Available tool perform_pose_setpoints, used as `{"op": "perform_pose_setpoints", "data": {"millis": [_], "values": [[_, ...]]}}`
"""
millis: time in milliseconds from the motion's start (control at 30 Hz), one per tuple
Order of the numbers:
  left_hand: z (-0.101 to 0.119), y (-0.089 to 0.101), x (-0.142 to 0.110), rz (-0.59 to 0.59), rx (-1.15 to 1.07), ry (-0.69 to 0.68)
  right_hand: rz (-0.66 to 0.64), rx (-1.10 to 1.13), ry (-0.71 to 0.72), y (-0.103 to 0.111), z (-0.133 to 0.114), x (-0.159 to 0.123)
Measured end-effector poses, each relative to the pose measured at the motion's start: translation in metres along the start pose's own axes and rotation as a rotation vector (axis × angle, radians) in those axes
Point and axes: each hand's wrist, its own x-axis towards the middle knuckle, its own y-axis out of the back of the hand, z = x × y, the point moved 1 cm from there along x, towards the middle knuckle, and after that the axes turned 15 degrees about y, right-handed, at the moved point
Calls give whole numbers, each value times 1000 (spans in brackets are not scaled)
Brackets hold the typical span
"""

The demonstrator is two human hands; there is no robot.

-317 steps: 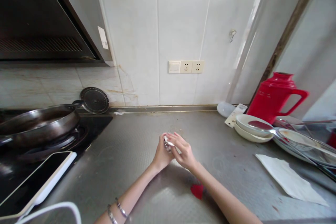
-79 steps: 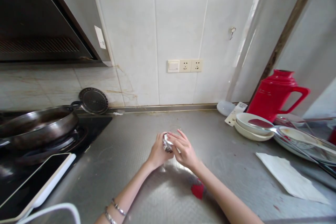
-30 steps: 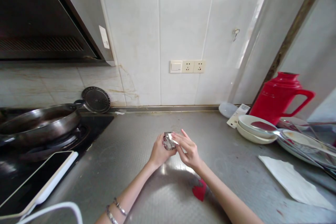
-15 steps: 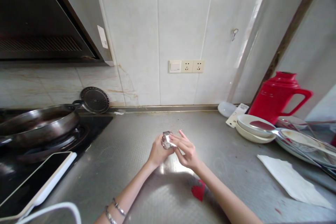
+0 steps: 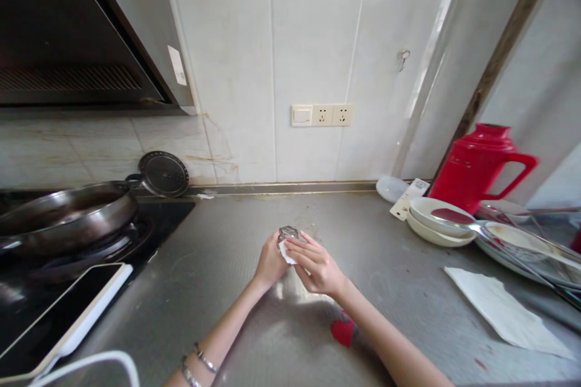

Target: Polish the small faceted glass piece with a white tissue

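Note:
My left hand [image 5: 269, 261] and my right hand [image 5: 316, 265] meet over the middle of the steel counter [image 5: 218, 254]. Between them is a small shiny metal object [image 5: 287, 233] with a white piece of tissue [image 5: 285, 252] against it. The left hand's fingers curl round the object from the left. My right hand's fingers are pressed onto the tissue and the object from the right. A small red scrap [image 5: 341, 332] lies on the counter under my right forearm.
A dark wok [image 5: 63, 214] sits on the stove at the left, a round lid [image 5: 164, 173] behind it, a white tablet [image 5: 63, 314] in front. At the right stand a red thermos jug [image 5: 476, 163], stacked bowls [image 5: 436, 221], plates and a paper napkin [image 5: 499, 308].
My right hand's fingers have closed over the tissue and slid down across the metal object, whose top now shows above them. The left hand has stayed in place.

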Motion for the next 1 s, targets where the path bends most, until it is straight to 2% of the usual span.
{"op": "perform_pose_setpoints", "data": {"millis": [100, 200, 267, 400, 467, 600, 700, 767, 900, 1000], "values": [[2, -1, -1, -47, -68, 69, 54, 11, -98, -2, 2, -1], [2, -4, -2, -149, -182, 231, 173, 15, -217, 0, 7, -5], [2, -5, -2, -193, -228, 291, 198, 33, -214, 1, 8, -7], [0, -5, 0, -219, -249, 271, 161, 88, -137, 0, 4, -6], [0, -5, -1, -226, -247, 274, 181, 104, -168, -2, 4, -6], [1, -7, -4, -238, -252, 288, 261, 183, -416, -2, 12, -7], [4, -7, -4, -225, -238, 285, 254, 310, -623, 2, 17, -5], [7, -5, -4, -228, -254, 300, 232, 396, -699, 6, 19, -4], [9, 1, 0, -250, -315, 337, 147, 617, -657, 9, 18, 0], [6, 3, 3, -277, -321, 379, 107, 709, -625, 2, 17, -1]]}}
